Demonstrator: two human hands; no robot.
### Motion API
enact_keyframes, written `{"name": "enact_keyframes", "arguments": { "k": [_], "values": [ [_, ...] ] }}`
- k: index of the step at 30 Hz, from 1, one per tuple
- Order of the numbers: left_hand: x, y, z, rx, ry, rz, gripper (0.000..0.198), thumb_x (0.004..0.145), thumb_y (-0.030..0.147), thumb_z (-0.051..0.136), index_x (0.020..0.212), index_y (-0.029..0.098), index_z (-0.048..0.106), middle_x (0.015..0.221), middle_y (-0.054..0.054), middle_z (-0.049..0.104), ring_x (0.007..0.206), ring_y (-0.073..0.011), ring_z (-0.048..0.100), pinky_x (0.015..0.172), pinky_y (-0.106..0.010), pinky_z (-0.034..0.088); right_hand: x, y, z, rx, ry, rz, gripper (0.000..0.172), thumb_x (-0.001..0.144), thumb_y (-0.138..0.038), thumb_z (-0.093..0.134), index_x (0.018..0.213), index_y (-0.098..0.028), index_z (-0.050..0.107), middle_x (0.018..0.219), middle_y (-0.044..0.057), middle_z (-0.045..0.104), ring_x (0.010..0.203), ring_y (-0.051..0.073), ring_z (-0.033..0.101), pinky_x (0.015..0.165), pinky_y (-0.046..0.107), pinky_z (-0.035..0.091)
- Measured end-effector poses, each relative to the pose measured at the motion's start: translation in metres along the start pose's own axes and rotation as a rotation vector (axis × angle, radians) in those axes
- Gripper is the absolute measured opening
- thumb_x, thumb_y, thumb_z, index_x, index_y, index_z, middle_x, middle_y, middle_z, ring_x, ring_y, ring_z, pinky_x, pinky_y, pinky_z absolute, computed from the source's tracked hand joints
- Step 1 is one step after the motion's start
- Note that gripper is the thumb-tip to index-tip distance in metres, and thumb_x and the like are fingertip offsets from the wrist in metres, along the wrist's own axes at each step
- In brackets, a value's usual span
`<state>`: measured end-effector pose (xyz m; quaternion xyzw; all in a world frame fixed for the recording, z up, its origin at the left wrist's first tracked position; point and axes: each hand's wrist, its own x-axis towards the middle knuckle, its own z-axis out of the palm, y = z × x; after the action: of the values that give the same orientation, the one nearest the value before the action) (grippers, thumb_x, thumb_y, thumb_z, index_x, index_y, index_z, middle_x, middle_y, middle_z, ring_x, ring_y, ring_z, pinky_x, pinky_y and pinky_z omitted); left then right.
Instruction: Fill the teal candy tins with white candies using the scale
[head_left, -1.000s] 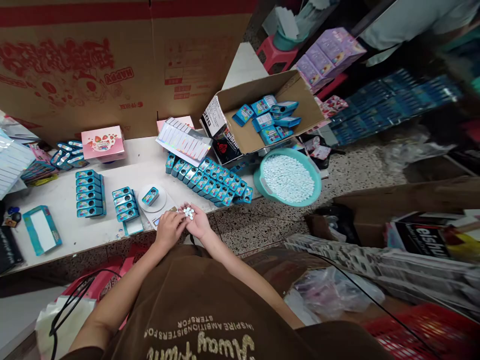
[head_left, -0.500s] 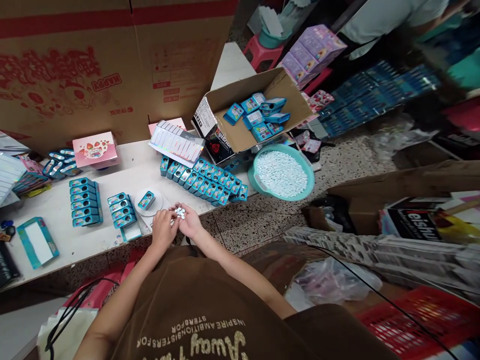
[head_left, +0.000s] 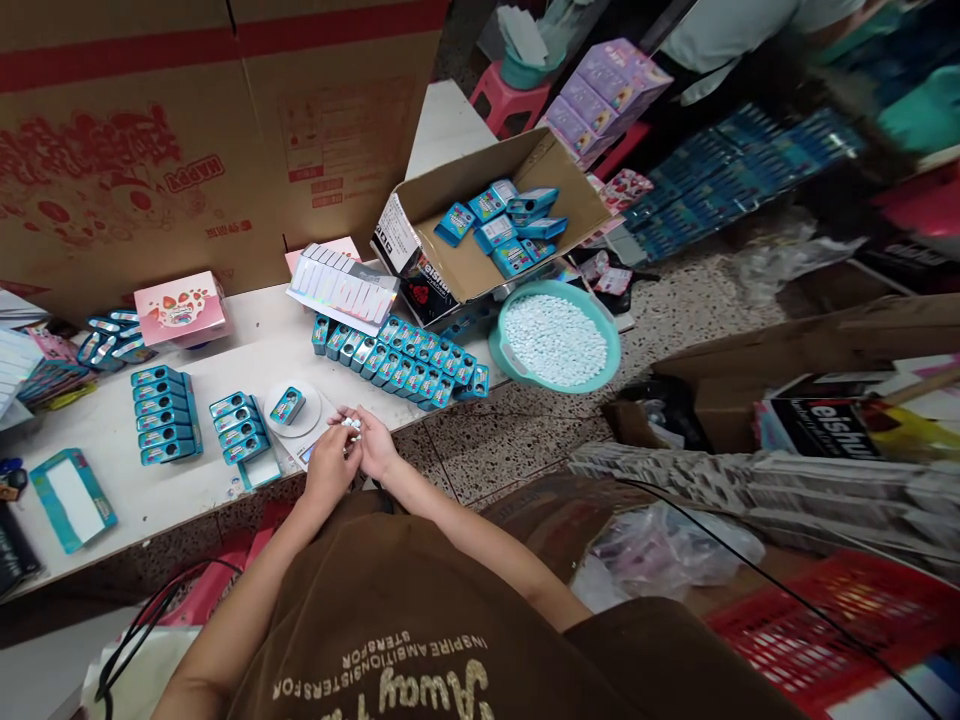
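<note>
My right hand [head_left: 375,448] is cupped palm up at the table's front edge, with several small white tablet candies [head_left: 352,427] lying in it. My left hand [head_left: 330,468] curls over from the left, its closed fingertips touching those candies; what lies between the fingertips is hidden. Just left of both hands, a small blue pack [head_left: 287,405] with a dark round spot rests on the white round plate of a scale [head_left: 313,420]. A short row of similar blue packs [head_left: 240,428] stands left of the scale, and a longer double row [head_left: 401,360] stands behind my hands.
A turquoise basin [head_left: 615,350] of white candies stands right of the rows, beside an open carton [head_left: 574,185] holding blue packs. Another row of packs [head_left: 161,415], a pink box [head_left: 180,305] and an open blue tray [head_left: 49,490] occupy the left side. A person [head_left: 720,40] is at back right.
My left hand has moved up and right, its fingers now covering part of the candies in my right palm. The view has shifted slightly.
</note>
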<state>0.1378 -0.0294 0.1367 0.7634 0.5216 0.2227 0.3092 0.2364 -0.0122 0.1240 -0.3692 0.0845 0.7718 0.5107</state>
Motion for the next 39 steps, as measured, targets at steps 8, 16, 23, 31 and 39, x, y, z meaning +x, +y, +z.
{"name": "enact_keyframes", "arguments": {
  "k": [8, 16, 23, 31, 39],
  "values": [
    [0.003, -0.004, 0.001, -0.03, 0.014, 0.022, 0.012, 0.082, 0.018, 0.053, 0.091, 0.021, 0.06, 0.088, -0.004, 0.066, 0.079, -0.0158, 0.061, 0.073, -0.029, 0.048, 0.003, 0.0, -0.002, 0.034, -0.024, 0.022, 0.025, 0.088, -0.028, 0.042, 0.081, -0.015, 0.062, 0.07, 0.003, 0.066, 0.07, 0.014, 0.063, 0.07, 0.025, 0.05],
    [0.001, -0.004, -0.001, -0.055, 0.054, 0.04, 0.013, 0.083, 0.023, 0.051, 0.091, 0.021, 0.062, 0.086, -0.004, 0.066, 0.078, -0.0144, 0.061, 0.07, -0.027, 0.048, 0.007, 0.0, -0.003, 0.105, -0.027, 0.06, 0.026, 0.09, -0.028, 0.039, 0.083, -0.015, 0.06, 0.068, 0.003, 0.065, 0.067, 0.014, 0.063, 0.068, 0.025, 0.052],
    [0.017, -0.053, -0.032, 0.011, 0.329, -0.177, 0.02, 0.084, 0.032, 0.051, 0.088, 0.018, 0.065, 0.082, -0.005, 0.067, 0.064, -0.0126, 0.056, 0.065, -0.027, 0.046, 0.017, -0.003, -0.016, 0.264, 0.121, 0.073, 0.028, 0.091, -0.022, 0.033, 0.085, -0.013, 0.059, 0.067, 0.005, 0.064, 0.068, 0.014, 0.064, 0.062, 0.024, 0.054],
    [0.069, -0.115, -0.035, 0.275, 0.132, -0.274, 0.021, 0.078, 0.024, 0.048, 0.082, 0.016, 0.067, 0.085, -0.011, 0.067, 0.079, -0.0228, 0.061, 0.076, -0.035, 0.045, 0.016, -0.006, -0.029, 0.28, 0.162, 0.039, 0.02, 0.088, -0.023, 0.043, 0.087, -0.014, 0.061, 0.067, 0.005, 0.064, 0.068, 0.014, 0.064, 0.062, 0.025, 0.055],
    [0.061, -0.127, -0.033, 0.293, 0.125, -0.197, 0.02, 0.076, 0.031, 0.054, 0.085, 0.017, 0.065, 0.085, -0.01, 0.063, 0.083, -0.0238, 0.058, 0.077, -0.036, 0.044, 0.013, -0.012, -0.035, 0.306, 0.194, -0.021, 0.02, 0.088, -0.022, 0.042, 0.085, -0.016, 0.061, 0.068, 0.004, 0.064, 0.068, 0.014, 0.064, 0.062, 0.025, 0.056]
  ]
}}
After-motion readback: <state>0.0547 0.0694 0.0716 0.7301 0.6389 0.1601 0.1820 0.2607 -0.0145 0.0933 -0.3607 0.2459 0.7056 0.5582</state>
